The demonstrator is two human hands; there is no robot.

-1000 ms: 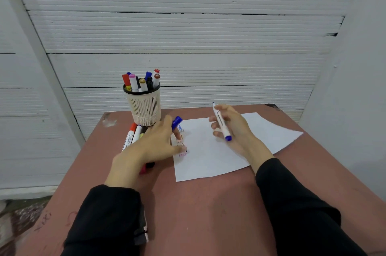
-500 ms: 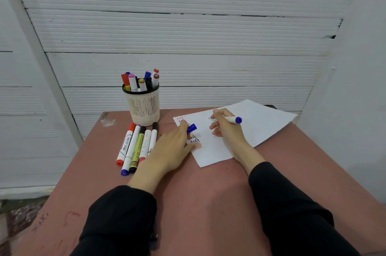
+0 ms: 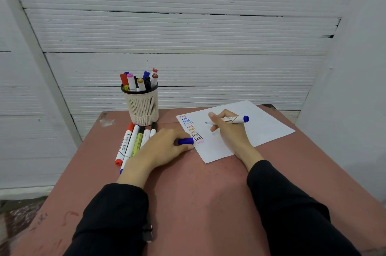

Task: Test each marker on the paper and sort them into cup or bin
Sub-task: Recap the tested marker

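My right hand [image 3: 228,130] grips an uncapped blue marker [image 3: 235,119] with its tip down on the white paper [image 3: 265,124]. The paper carries a column of coloured "test" words along its left edge. My left hand [image 3: 161,146] rests at the paper's left edge and pinches the marker's blue cap [image 3: 185,141]. A beige mesh cup [image 3: 143,106] holding several markers stands behind my left hand. Several more markers [image 3: 130,143] lie in a row on the table in front of the cup, partly covered by my left hand.
The reddish table [image 3: 188,197] ends at a white panelled wall behind the cup and paper. A white wall stands close on the right. The table's left edge drops to a floor at the lower left. No bin is in view.
My right hand turned the marker from upright to tip-down on the paper. My left hand left the row of markers and settled at the paper's edge with the cap. The paper shifted.
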